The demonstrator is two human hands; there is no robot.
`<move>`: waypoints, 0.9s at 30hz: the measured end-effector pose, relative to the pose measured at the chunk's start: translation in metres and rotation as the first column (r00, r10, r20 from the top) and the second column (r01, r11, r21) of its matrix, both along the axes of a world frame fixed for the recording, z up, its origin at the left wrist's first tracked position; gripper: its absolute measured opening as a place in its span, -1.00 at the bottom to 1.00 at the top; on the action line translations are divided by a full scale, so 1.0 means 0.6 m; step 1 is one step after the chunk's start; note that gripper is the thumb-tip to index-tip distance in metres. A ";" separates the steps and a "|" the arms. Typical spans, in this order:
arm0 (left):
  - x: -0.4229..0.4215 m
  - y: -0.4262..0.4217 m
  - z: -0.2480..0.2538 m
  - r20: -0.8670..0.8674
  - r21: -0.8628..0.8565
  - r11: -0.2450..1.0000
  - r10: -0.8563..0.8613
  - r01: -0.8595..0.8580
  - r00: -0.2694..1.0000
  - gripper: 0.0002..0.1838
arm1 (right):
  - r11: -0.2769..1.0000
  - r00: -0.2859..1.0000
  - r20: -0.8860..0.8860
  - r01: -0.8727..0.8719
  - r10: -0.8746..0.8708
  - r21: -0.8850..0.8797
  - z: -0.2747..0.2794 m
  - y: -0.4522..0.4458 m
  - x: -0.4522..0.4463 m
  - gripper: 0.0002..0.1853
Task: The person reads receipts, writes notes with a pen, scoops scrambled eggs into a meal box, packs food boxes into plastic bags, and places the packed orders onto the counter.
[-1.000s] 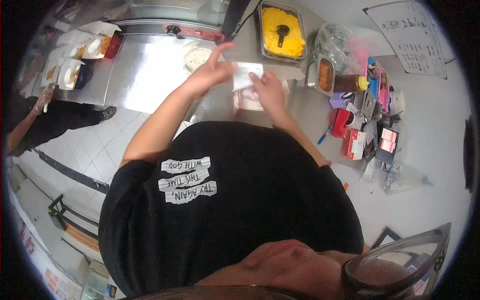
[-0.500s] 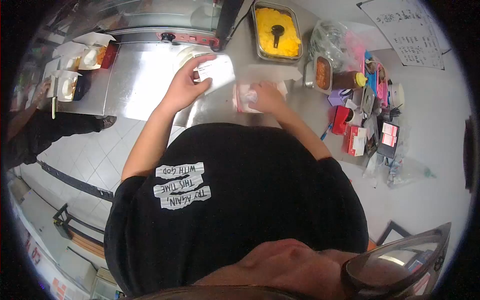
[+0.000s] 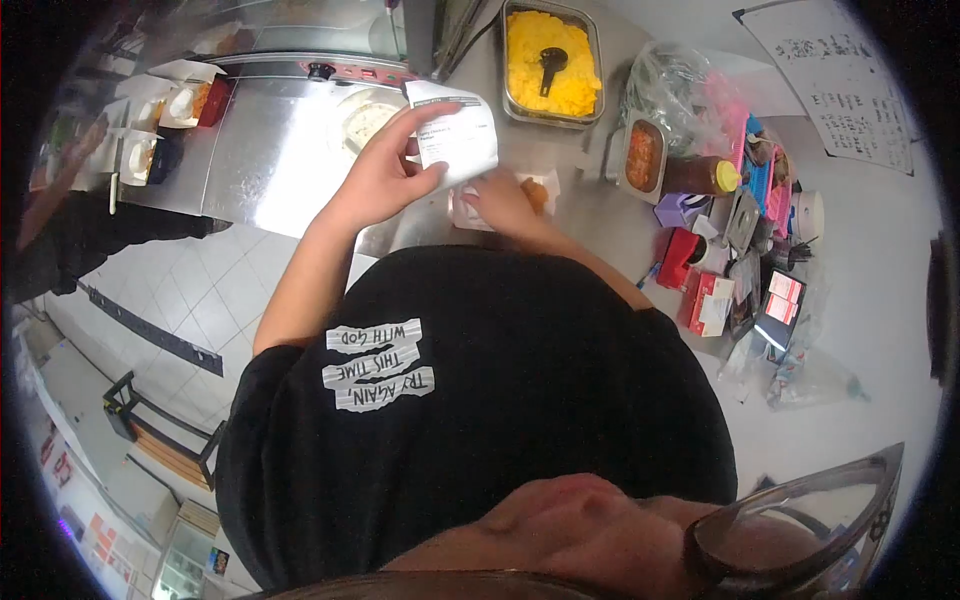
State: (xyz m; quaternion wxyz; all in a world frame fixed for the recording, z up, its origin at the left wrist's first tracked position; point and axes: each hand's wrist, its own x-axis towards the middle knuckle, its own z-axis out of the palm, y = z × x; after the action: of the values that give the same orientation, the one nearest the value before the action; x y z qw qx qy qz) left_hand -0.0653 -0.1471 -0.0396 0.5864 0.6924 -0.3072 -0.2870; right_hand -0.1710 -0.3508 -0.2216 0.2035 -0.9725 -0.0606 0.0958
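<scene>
My left hand (image 3: 385, 180) holds a white printed paper slip (image 3: 458, 135) between thumb and fingers, above the steel counter. Beside the slip, my right hand (image 3: 503, 203) reaches into a small open box (image 3: 465, 212), its fingers bent and partly hidden. What those fingers hold, if anything, I cannot make out. Golden-brown food (image 3: 536, 196) shows just right of that hand. Behind my left hand is a round container (image 3: 368, 120) with pale contents.
A tray of yellow food (image 3: 550, 65) with a black scoop stands at the back. Right of it are a metal pan of red-orange food (image 3: 643, 155), a yellow-capped bottle (image 3: 708, 175) and small boxes. Far left, open food boxes (image 3: 185, 100) stand near another person's arm (image 3: 62, 180).
My left hand took the slip from between both hands, first moving left, then slightly right. My right hand let the slip go and moved down to the box. Golden-brown food now shows there.
</scene>
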 end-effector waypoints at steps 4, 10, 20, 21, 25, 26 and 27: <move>-0.010 -0.035 0.009 0.000 -0.021 0.999 0.034 -0.034 0.999 -0.33 | 0.953 0.992 -0.129 0.027 0.012 0.301 0.105 -0.050 -0.004 -0.57; -0.008 -0.074 0.005 0.087 -0.079 0.996 0.046 -0.039 0.995 -0.28 | 0.668 0.938 -0.343 0.292 -0.059 0.684 0.197 -0.263 -0.008 -0.67; -0.018 -0.075 0.050 0.060 -0.041 0.999 0.007 -0.004 0.998 -0.22 | 0.482 0.331 0.523 0.857 -0.786 0.183 0.112 -0.644 0.165 -0.67; -0.019 -0.071 0.054 0.071 -0.030 1.000 0.006 -0.004 0.997 -0.22 | 0.447 0.367 0.459 0.891 -0.809 0.075 0.103 -0.656 0.172 -0.67; -0.022 -0.057 0.069 0.112 -0.029 0.999 0.019 -0.016 0.993 -0.20 | 0.685 0.891 -0.119 0.245 -0.438 -0.687 -0.052 -0.807 0.198 -0.62; -0.024 -0.053 0.072 0.120 -0.040 0.999 0.023 -0.019 0.992 -0.19 | 0.671 0.858 -0.074 0.340 -0.508 -0.659 -0.026 -0.770 0.191 -0.61; -0.024 -0.048 0.079 0.131 -0.033 0.999 0.025 -0.021 0.991 -0.19 | 0.648 0.815 -0.035 0.432 -0.578 -0.628 -0.013 -0.751 0.187 -0.60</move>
State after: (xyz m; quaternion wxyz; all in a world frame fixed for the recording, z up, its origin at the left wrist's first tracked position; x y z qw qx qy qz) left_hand -0.0798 -0.1760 0.0077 0.5791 0.7039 -0.3416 -0.2289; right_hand -0.0588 -0.8012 -0.2292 -0.0865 -0.9447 0.2720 0.1616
